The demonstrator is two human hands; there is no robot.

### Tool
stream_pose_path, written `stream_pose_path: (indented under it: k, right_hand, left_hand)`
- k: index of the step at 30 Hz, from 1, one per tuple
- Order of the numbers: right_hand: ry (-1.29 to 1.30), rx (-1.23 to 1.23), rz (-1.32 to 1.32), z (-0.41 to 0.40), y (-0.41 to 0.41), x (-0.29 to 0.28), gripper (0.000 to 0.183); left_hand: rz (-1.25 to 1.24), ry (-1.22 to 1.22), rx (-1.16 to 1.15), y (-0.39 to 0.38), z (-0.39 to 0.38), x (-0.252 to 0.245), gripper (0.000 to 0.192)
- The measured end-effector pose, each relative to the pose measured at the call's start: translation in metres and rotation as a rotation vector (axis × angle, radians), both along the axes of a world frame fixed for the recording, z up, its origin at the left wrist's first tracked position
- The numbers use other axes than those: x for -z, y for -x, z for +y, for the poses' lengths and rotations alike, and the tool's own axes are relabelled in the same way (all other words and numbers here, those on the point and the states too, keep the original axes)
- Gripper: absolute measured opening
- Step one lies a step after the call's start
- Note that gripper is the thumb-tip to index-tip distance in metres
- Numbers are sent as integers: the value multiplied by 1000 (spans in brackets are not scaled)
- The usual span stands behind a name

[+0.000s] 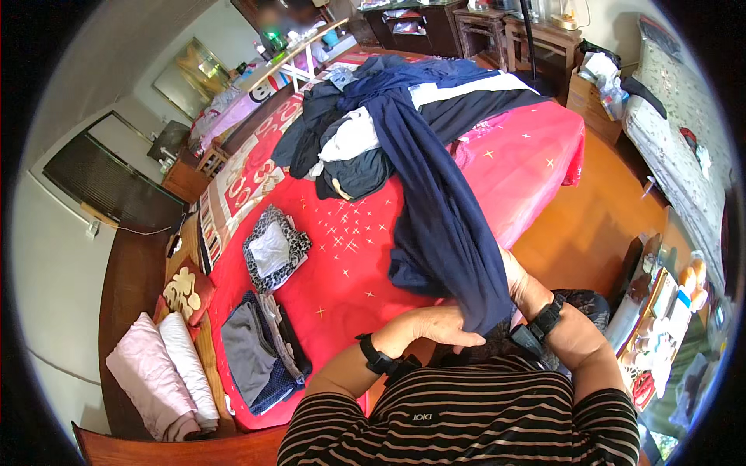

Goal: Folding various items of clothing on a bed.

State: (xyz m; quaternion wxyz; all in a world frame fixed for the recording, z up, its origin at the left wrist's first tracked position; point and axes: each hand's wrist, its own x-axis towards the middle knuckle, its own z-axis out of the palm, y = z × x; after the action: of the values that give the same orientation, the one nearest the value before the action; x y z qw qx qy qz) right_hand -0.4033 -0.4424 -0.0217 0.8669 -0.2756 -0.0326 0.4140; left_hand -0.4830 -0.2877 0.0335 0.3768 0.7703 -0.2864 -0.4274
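A long navy blue garment [440,192] stretches from the clothes heap down to the bed's near edge. My left hand [446,327] grips its lower end, thumb pointing right. At the garment's right edge is my right hand [514,272], its fingers mostly hidden by the cloth, so its grip cannot be told. The heap on the red bedspread [349,250] holds dark garments [358,173] and white ones [352,137]. To the left lie a folded leopard-print garment [269,250] with a white cloth on top, and a stack of folded clothes with a grey garment [247,349] uppermost.
Pillows [154,373] and a red cushion [189,291] lie left of the bed. On the right stands a table with bottles and small items [655,343]. A pole [529,41] and wooden stools [481,32] are beyond the bed. A blurred person [285,17] is at the far end.
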Motion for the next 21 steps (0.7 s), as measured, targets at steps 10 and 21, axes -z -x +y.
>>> stream_pose_path:
  k: [10, 21]
  right_hand:
    - [46, -454, -801, -43, 35, -72, 48]
    - [686, -78, -1673, -35, 14, -36, 30]
  left_hand:
    - [-67, 31, -129, 0, 11, 13, 48]
    - [516, 782, -466, -1, 67, 95, 67]
